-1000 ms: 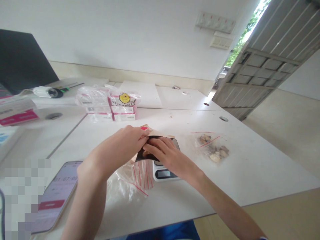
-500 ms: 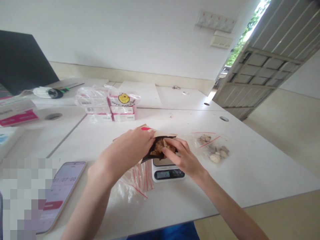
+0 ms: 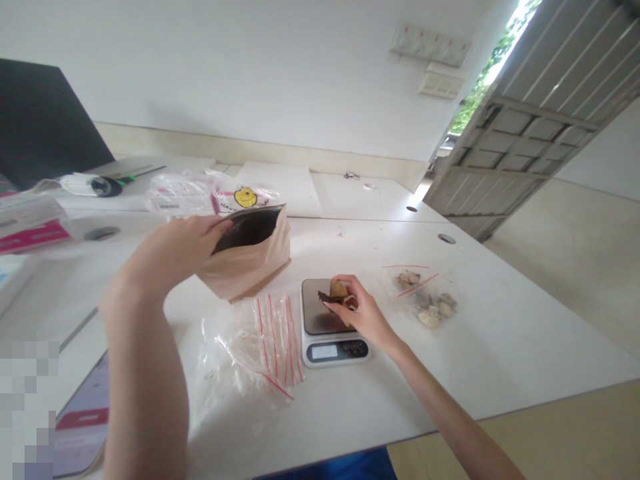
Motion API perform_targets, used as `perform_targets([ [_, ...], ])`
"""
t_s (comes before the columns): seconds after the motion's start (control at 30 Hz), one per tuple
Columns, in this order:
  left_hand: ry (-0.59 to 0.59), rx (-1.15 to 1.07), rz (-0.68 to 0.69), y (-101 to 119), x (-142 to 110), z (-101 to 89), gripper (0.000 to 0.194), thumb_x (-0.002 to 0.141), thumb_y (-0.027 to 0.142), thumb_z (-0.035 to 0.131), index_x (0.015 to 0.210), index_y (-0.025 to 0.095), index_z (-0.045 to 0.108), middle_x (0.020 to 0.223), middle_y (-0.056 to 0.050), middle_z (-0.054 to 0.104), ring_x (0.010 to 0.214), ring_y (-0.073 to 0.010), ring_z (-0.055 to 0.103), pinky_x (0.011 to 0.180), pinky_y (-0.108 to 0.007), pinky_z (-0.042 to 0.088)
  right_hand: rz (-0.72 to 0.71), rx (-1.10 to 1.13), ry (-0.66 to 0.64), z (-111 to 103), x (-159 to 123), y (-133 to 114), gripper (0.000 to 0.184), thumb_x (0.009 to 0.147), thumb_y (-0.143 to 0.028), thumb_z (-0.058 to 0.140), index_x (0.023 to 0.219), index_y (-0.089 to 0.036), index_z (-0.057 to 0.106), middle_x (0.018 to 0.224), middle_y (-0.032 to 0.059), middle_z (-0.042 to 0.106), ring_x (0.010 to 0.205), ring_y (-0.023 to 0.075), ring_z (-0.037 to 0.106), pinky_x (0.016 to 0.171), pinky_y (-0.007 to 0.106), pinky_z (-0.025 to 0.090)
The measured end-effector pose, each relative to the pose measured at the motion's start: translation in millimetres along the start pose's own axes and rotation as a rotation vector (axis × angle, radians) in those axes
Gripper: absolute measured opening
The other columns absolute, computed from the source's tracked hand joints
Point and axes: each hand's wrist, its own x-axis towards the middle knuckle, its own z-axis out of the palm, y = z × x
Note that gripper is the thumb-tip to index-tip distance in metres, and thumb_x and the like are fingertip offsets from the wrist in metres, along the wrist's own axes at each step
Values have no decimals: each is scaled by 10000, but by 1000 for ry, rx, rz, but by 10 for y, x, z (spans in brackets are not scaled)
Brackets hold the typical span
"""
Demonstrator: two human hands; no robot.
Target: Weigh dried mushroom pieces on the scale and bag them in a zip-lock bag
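Observation:
My left hand point(image 3: 173, 250) grips the open brown paper pouch point(image 3: 250, 257) by its rim and holds it lifted above the white table point(image 3: 500, 333), mouth facing me. My right hand point(image 3: 357, 310) is pinched on a few brown dried pieces point(image 3: 336, 291) right over the platform of a small digital kitchen scale point(image 3: 327, 323). A pile of empty clear zip bags with red seals point(image 3: 263, 340) lies left of the scale. Two filled small zip bags point(image 3: 427, 293) with dried pieces rest to the right of the scale.
Wrapped pink-and-white boxes with a yellow smiley sticker point(image 3: 215, 197) sit behind the pouch. A phone point(image 3: 83, 423) lies at the near left edge. A dark laptop point(image 3: 40, 127) and more pink boxes point(image 3: 30, 227) stand at the far left. An open door point(image 3: 540, 120) is at the right.
My left hand lifted the pouch up and to the left, away from the scale. My right hand came out of the pouch with dried pieces and moved down over the scale platform.

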Motion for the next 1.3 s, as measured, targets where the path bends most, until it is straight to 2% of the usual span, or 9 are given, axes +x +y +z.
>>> perform_targets([
  [0.07,-77,84,27,-16,28,-4,515,900,27,140,1262,-27,501,1195,-245,606,1123,-273,572,872,-383,452,-53,-166,-112,20,34,41,401,818,-214,636,1205,-237,533,1065,62,643,963,202,629,806,342,535],
  [0.17,-161,141,25,53,75,-41,499,899,25,155,1263,-19,494,1218,-242,594,1069,-283,603,855,-382,457,-153,-378,-223,20,65,37,536,828,-126,612,1327,-279,493,1020,60,607,1008,212,598,901,405,510],
  [0.37,-162,171,66,250,129,-124,522,865,-21,199,1301,37,481,1313,-207,551,1112,-297,595,856,-388,470,-238,-503,-250,64,80,-1,587,808,-30,587,1322,-281,455,1157,87,464,1125,217,536,967,437,486],
  [0.5,-217,139,-14,306,167,-139,494,861,9,270,1277,76,529,1263,-170,599,1051,-278,636,821,-354,491,-189,-455,-212,93,118,-12,444,774,-2,594,1168,-170,479,1136,110,456,1128,226,519,971,442,475],
  [0.67,-108,79,0,273,159,-78,511,841,39,257,1247,95,563,1220,-158,630,1009,-281,646,783,-371,506,-212,-327,-241,45,51,50,192,838,-24,541,914,-200,545,1048,68,468,977,176,562,878,368,519],
  [0.97,-102,180,72,319,127,-114,523,826,8,221,1211,78,568,1163,-154,655,948,-245,656,721,-321,489,-128,-181,-235,85,-128,97,239,943,-206,439,1091,-297,604,1025,26,566,958,155,613,846,306,549],
  [1.13,-50,123,63,289,121,-64,492,831,26,247,1170,93,598,1132,-149,668,915,-244,663,717,-328,490,-177,-170,-255,-105,-74,55,460,849,-189,607,1273,-354,536,1209,38,522,1063,172,587,952,354,498],
  [1.2,-49,94,78,276,118,-54,501,831,21,247,1199,74,584,1166,-171,652,965,-274,654,748,-364,495,-151,-150,-206,-203,-29,55,480,794,-211,683,1244,-336,570,1200,46,517,958,156,599,876,326,523],
  [1.3,-71,81,100,274,117,-59,518,821,-6,233,1215,35,567,1197,-202,630,1006,-310,642,773,-405,494,-123,-75,-108,-286,97,89,266,766,-264,714,1029,-254,679,1089,49,546,745,111,560,689,265,520],
])
